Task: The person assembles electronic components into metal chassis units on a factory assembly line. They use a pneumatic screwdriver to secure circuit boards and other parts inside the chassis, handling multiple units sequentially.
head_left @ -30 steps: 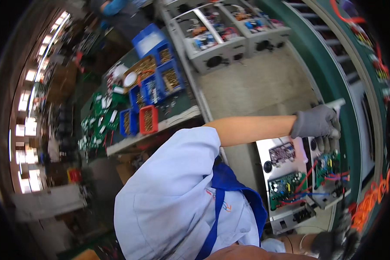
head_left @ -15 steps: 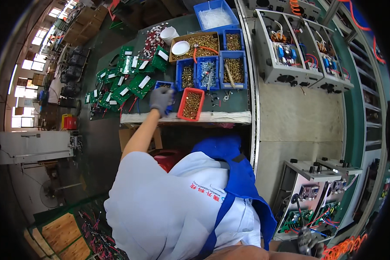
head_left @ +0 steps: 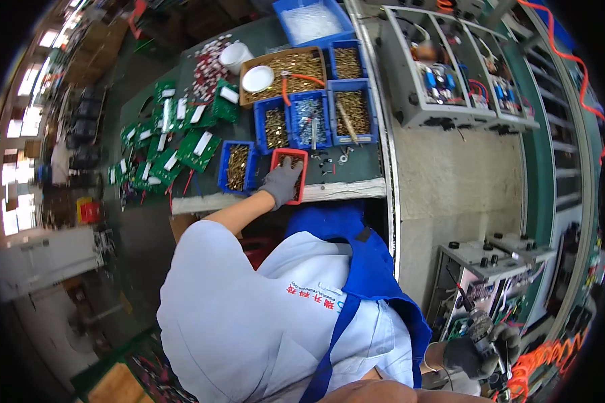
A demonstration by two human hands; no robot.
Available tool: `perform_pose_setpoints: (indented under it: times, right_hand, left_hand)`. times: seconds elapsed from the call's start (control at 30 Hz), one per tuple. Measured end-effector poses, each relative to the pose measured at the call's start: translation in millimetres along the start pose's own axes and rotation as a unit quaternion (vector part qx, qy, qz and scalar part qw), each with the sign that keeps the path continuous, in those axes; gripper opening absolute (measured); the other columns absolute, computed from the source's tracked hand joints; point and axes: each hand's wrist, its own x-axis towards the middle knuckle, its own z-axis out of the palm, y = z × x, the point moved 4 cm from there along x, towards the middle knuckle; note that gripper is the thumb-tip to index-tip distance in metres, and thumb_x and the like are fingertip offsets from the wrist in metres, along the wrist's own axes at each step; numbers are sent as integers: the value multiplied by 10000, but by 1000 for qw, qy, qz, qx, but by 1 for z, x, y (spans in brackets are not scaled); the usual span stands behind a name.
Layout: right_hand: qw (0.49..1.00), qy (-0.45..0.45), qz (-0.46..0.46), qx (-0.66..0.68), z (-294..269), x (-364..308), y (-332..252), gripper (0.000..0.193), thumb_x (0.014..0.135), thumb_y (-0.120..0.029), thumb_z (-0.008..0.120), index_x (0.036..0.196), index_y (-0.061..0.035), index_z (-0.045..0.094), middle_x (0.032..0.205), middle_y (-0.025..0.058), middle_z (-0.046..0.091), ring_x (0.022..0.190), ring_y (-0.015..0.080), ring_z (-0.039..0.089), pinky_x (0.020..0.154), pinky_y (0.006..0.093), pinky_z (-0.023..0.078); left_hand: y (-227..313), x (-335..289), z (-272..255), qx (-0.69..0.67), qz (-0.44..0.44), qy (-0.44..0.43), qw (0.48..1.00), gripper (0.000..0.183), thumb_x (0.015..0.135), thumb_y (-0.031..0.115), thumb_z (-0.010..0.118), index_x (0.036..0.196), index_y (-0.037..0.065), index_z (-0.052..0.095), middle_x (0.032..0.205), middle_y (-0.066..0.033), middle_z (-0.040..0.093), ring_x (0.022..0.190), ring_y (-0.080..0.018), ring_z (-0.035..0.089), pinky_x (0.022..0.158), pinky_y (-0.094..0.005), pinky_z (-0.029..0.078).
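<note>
My left hand (head_left: 282, 182), in a grey glove, reaches into a small red bin (head_left: 304, 176) of brass-coloured screws (head_left: 289, 161). Its fingers are stretched out over the screws; the fingertips partly sink out of sight among them. Just left of the red bin stands a blue bin (head_left: 236, 168) of similar brass-coloured fasteners. At the lower right my gloved right hand (head_left: 474, 356) is closed around a power screwdriver (head_left: 480, 326), whose shaft points up and left toward an opened grey device (head_left: 477, 258). An orange coiled hose (head_left: 544, 366) lies beside this hand.
More blue bins (head_left: 353, 111) of fasteners and a cardboard box (head_left: 296, 64) stand behind. Orange-handled pliers (head_left: 286, 84) lie on the box. Green circuit boards (head_left: 198, 149) are piled on the left. Open metal housings (head_left: 444, 74) stand at the far right, past the table's metal edge rail (head_left: 383, 134).
My left hand has moved right, from the small blue bin into the red bin. The blue bin now sits nearer the table's front edge. My right hand and screwdriver have risen into fuller view.
</note>
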Motion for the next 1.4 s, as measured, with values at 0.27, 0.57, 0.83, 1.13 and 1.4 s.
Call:
perform_pose_setpoints:
  times: [0.27, 0.57, 0.83, 1.13, 1.4]
  right_hand:
    - [996, 40, -20, 81, -31, 9, -25, 459, 670, -219, 651, 1059, 0, 545, 734, 46, 338, 632, 163, 349, 472, 242, 338]
    - [984, -23, -15, 176, -78, 34, -20, 457, 668, -206, 643, 1072, -22, 535, 755, 44, 337, 663, 169, 369, 486, 242, 379]
    - [954, -112, -9, 277, -111, 83, -31, 330, 735, -119, 673, 979, -36, 465, 762, 45, 326, 649, 180, 411, 520, 286, 421]
    - [960, -133, -126, 211, -150, 162, -47, 358, 752, -196, 657, 1054, -69, 512, 793, 66, 390, 641, 181, 417, 501, 300, 382]
    - [967, -26, -221, 125, -192, 189, -28, 506, 745, -214, 619, 1230, -89, 541, 1009, 115, 551, 764, 214, 490, 553, 286, 435]
  left_hand:
    - [-22, 32, 27, -3, 87, 13, 996, 293, 794, 96, 580, 1086, 118, 591, 1054, -173, 573, 882, -386, 615, 757, -468, 513]
    - [-46, 16, 1, -435, -66, -5, 898, 190, 839, 73, 584, 1014, 31, 642, 777, -101, 616, 666, -190, 596, 551, -294, 483]
    - [117, 3, -73, -924, 138, -291, 205, 240, 1003, 199, 363, 886, 24, 478, 656, 15, 306, 408, -37, 284, 346, -165, 280]
    - [488, -39, -122, -724, 256, -487, 415, 387, 903, 149, 583, 1231, -23, 472, 914, -30, 477, 727, -77, 437, 533, -155, 378]
    - [657, -75, -87, -613, 177, -634, 436, 299, 922, 262, 588, 1094, 22, 539, 911, -37, 550, 713, -78, 534, 495, -134, 437]
